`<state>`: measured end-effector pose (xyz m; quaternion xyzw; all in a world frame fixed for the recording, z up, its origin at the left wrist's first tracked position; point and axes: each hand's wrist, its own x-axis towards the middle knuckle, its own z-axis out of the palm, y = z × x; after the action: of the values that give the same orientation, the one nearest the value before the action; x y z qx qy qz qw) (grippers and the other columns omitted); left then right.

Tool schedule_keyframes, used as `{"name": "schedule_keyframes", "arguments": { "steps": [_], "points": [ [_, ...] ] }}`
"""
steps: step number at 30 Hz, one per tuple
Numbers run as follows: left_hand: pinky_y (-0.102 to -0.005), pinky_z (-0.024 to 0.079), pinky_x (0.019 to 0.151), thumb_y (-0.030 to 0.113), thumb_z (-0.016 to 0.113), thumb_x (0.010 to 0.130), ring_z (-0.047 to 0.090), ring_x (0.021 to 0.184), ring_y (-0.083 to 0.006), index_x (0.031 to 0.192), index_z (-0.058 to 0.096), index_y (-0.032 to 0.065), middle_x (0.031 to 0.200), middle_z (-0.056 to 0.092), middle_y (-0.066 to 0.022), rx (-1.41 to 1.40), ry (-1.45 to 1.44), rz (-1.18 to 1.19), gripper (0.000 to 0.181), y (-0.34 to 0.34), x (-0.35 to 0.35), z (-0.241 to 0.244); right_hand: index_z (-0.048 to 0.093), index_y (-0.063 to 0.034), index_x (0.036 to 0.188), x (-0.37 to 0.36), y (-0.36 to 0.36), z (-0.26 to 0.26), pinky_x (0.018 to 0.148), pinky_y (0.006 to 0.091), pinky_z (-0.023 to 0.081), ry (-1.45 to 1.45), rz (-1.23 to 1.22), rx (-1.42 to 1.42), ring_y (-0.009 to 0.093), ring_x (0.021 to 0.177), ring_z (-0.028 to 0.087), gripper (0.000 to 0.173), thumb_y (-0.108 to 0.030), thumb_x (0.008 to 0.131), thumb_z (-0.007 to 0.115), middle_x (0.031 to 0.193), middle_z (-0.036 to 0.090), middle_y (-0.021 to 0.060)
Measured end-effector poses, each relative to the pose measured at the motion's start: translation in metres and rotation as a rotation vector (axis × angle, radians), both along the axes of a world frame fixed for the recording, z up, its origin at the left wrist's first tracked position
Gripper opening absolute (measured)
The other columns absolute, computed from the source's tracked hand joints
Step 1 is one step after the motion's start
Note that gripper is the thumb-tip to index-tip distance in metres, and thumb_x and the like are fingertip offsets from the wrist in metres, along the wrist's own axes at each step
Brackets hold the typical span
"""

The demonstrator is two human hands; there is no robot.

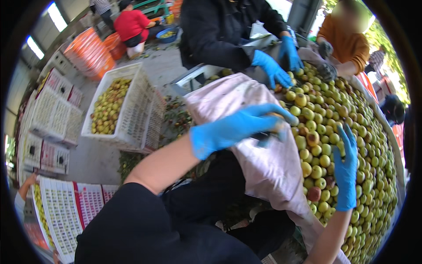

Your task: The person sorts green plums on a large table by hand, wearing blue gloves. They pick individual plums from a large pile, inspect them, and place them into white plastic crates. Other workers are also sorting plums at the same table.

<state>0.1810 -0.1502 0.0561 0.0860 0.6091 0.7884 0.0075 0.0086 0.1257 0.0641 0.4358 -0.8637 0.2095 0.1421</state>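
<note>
My left hand [242,127], in a blue glove, is curled over the pale cloth edge of the sorting table, closed on a small brownish fruit [276,118]; motion blur hides its fingertips. My right hand [346,168], also blue-gloved, lies over the heap of green and brown fruit [372,184], fingers apart, with no fruit seen in its grip. A dark red-brown fruit [314,194] lies to the left of the right wrist. The pinkish cloth [260,171] drapes over the table edge towards my lap.
A co-worker's blue-gloved hands [272,69] touch the heap's far end; another person's grey-gloved hands [327,71] are beside them. At left stands a white plastic crate [143,109] holding fruit. A person's hands hold another crate [62,204] at lower left. Orange buckets [89,54] stand behind.
</note>
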Motion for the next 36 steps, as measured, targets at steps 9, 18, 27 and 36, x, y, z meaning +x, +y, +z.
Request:
{"name": "schedule_keyframes", "arguments": {
  "steps": [9, 18, 27, 36],
  "points": [
    [-0.0314, 0.041, 0.097, 0.029, 0.045, 0.095, 0.05, 0.113, -0.0196, 0.136, 0.037, 0.0069, 0.13, 0.045, -0.012, -0.304, -0.316, 1.469, 0.047, -0.227, 0.202, -0.037, 0.059, -0.0092, 0.116, -0.033, 0.069, -0.003, 0.102, 0.0377, 0.035, 0.047, -0.013, 0.106, 0.03, 0.121, 0.046, 0.04, 0.004, 0.079, 0.055, 0.128, 0.051, 0.0139],
    [-0.0285, 0.04, 0.096, 0.005, 0.047, 0.091, 0.055, 0.107, -0.0163, 0.119, 0.056, -0.0005, 0.117, 0.059, -0.0075, -0.798, 0.172, 0.302, 0.029, -0.045, -0.021, 0.025, 0.06, -0.009, 0.112, -0.044, 0.078, -0.012, 0.092, 0.0379, 0.043, 0.07, -0.02, 0.011, 0.032, 0.105, 0.053, 0.034, -0.003, 0.078, 0.059, 0.113, 0.058, 0.0131],
    [-0.035, 0.042, 0.094, 0.03, 0.062, 0.082, 0.052, 0.109, -0.0277, 0.121, 0.054, 0.0065, 0.127, 0.048, -0.0106, -1.62, 0.086, -0.097, 0.046, 0.019, -0.185, -0.05, 0.063, -0.0098, 0.104, -0.05, 0.088, -0.012, 0.07, 0.0362, 0.047, -0.017, -0.035, -0.098, 0.027, 0.077, 0.058, 0.024, -0.006, 0.081, 0.06, 0.084, 0.061, 0.0111],
    [-0.0353, 0.041, 0.094, 0.025, 0.066, 0.081, 0.053, 0.108, -0.0285, 0.121, 0.049, 0.0033, 0.117, 0.055, -0.0161, -1.378, -0.099, -0.351, 0.049, 0.044, -0.235, -0.058, 0.066, -0.0133, 0.1, -0.051, 0.085, -0.012, 0.067, 0.0363, 0.048, -0.07, -0.062, -0.106, 0.026, 0.071, 0.058, 0.019, -0.01, 0.082, 0.06, 0.077, 0.062, 0.0095]
  ]
}}
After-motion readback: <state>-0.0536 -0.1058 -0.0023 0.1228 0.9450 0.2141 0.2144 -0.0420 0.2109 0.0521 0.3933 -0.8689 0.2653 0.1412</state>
